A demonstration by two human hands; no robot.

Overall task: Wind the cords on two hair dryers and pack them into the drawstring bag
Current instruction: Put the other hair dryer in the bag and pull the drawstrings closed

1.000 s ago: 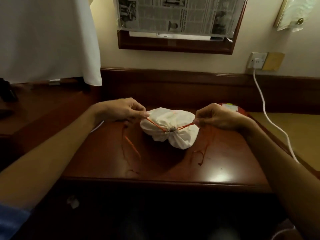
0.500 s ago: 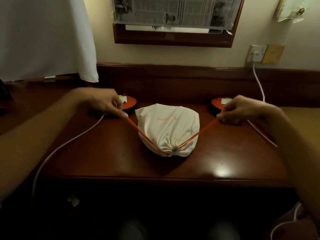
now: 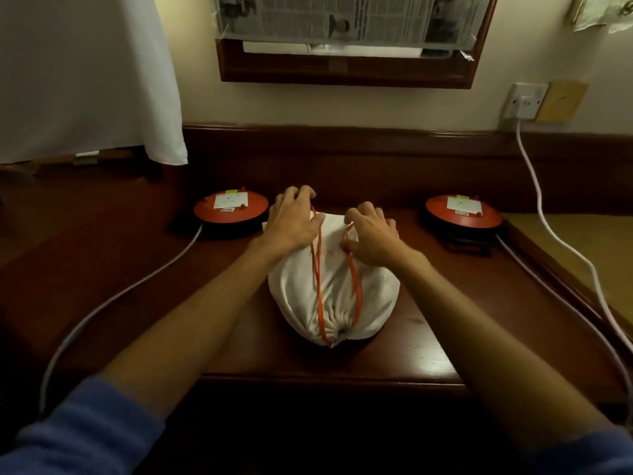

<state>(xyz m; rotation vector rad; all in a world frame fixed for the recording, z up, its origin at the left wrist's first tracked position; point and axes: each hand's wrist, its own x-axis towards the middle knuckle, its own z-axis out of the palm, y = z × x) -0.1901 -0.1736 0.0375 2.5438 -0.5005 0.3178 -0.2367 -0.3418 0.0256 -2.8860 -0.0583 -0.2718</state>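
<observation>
Bag [image 3: 334, 296], white, cinched shut, on surface [image 3: 212, 323] under both hands, mouth toward the person. Left hand [image 3: 293, 224] rests on bag's far left, fingers curled over orange cord [image 3: 317, 279]. Right hand [image 3: 370, 234] pinches second cord [image 3: 356, 286] on far right. Red discs: one [image 3: 231, 207] left of hands, one [image 3: 464, 212] right.

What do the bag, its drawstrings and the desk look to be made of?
Drawstring bag: soft off-white woven cloth, matte, gathered into pleats at its mouth. Orange drawstrings: thin cord, probably synthetic, faintly shiny. Desk: dark reddish wood or veneer, glossy; it shows lamp glare.
</observation>
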